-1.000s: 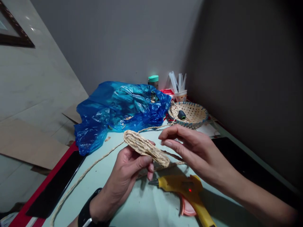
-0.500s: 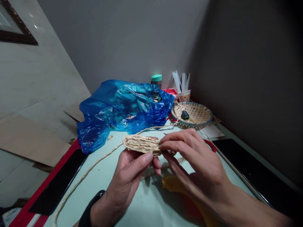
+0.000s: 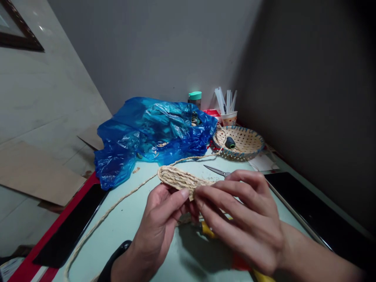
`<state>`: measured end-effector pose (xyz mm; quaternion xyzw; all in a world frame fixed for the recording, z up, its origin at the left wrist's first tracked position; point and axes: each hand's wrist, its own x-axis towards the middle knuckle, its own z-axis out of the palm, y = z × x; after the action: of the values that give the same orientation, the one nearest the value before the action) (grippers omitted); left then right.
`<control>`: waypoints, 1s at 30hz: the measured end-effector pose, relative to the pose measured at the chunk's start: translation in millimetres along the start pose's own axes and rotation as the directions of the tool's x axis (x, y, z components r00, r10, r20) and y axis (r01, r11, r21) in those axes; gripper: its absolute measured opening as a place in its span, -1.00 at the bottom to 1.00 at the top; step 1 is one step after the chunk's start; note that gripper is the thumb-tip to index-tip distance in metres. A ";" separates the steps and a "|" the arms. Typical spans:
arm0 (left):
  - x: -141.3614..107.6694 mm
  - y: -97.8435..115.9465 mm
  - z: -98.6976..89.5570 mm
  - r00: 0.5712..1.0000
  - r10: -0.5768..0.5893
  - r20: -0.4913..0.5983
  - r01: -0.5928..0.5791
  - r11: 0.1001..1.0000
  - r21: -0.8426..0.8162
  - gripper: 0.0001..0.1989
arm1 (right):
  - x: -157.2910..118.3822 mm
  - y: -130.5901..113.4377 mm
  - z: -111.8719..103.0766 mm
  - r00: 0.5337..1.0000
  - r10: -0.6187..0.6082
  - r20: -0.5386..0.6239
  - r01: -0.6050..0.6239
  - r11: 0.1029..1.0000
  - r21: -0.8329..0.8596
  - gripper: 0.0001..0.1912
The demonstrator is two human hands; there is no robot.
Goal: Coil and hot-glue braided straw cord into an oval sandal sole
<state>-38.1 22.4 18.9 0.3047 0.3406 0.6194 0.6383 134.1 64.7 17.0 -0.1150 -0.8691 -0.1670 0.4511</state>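
An oval coil of twisted straw cord (image 3: 178, 179) is held up over the table. My left hand (image 3: 160, 219) grips it from below, thumb on its near edge. With fingertips pinched on the same edge, my right hand (image 3: 246, 219) covers the coil's right end. A loose length of the straw cord (image 3: 114, 204) runs from the coil down the left side of the table. Below my hands lies a yellow glue gun (image 3: 208, 230), mostly hidden by my right hand. Scissors (image 3: 216, 170) lie just behind that hand, their handles covered.
A crumpled blue plastic bag (image 3: 155, 129) fills the back of the table. At the back right stand a woven basket (image 3: 246, 143) with a dark thread spool (image 3: 230, 142), a paper cup (image 3: 229, 118) of white sticks and a green-lidded jar (image 3: 195, 98). A grey wall rises behind.
My right hand has turned and its fingertips have shifted down onto the coil's near edge. The coil is tilted, right end lower. The scissors' blades now show; more of the glue gun is covered.
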 end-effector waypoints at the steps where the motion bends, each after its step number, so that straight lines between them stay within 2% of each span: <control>1: -0.1 0.5 0.0 1.000 -0.010 0.007 0.010 1.000 0.001 -0.92 | -1.3 1.2 0.4 1.000 -0.021 -0.002 0.021 1.000 -0.001 -0.87; 4: 0.9 2.9 -1.3 0.999 -0.013 0.031 0.013 0.999 0.029 -0.92 | -2.5 4.4 1.9 1.000 -0.026 0.004 0.026 1.000 0.004 -0.86; 7: 2.0 4.7 -3.3 1.000 -0.007 -0.002 0.008 0.996 0.089 -0.87 | -0.7 5.5 2.4 1.000 0.017 0.016 -0.017 1.000 0.010 -0.81; 11: 2.8 5.6 -4.7 0.999 0.014 -0.050 -0.006 0.989 0.150 -0.87 | 3.8 3.6 0.3 0.984 0.169 0.052 -0.175 0.974 0.141 -0.77; 14: 3.1 6.8 -4.4 0.997 0.048 -0.059 -0.036 0.983 0.183 -0.90 | 8.1 3.4 -2.0 0.950 0.294 0.106 -0.312 0.895 0.320 -0.70; 17: 2.2 7.5 -4.0 0.997 0.056 -0.046 -0.044 0.972 0.231 -0.87 | 9.8 4.9 -2.3 0.903 0.402 0.154 -0.429 0.811 0.397 -0.61; 19: 1.3 7.2 -4.0 0.996 0.068 -0.049 -0.053 0.964 0.262 -0.79 | 8.6 5.3 -0.8 0.877 0.421 0.232 -0.480 0.775 0.410 -0.53; 22: 0.7 6.7 -2.6 0.986 0.123 -0.115 -0.083 0.950 0.300 -0.50 | 5.3 2.9 2.8 0.860 0.419 0.290 -0.509 0.740 0.440 -0.58; 24: 0.5 7.1 0.5 0.973 0.158 -0.165 -0.096 0.938 0.332 -0.28 | 3.9 -0.4 4.8 0.853 0.445 0.272 -0.522 0.730 0.441 -0.60; 26: -0.1 7.6 5.1 0.956 0.207 -0.208 -0.121 0.923 0.364 -0.16 | 3.7 -4.2 6.0 0.849 0.469 0.242 -0.528 0.740 0.417 -0.61; 30: -3.6 4.7 13.4 0.900 0.359 -0.248 -0.220 0.864 0.453 -0.10 | 4.6 -10.4 7.1 0.833 0.516 0.201 -0.552 0.744 0.376 -0.67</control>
<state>-29.9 19.5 30.7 0.3751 0.5139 0.6642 0.3924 122.5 58.2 15.0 -0.2662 -0.8326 0.1645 0.4571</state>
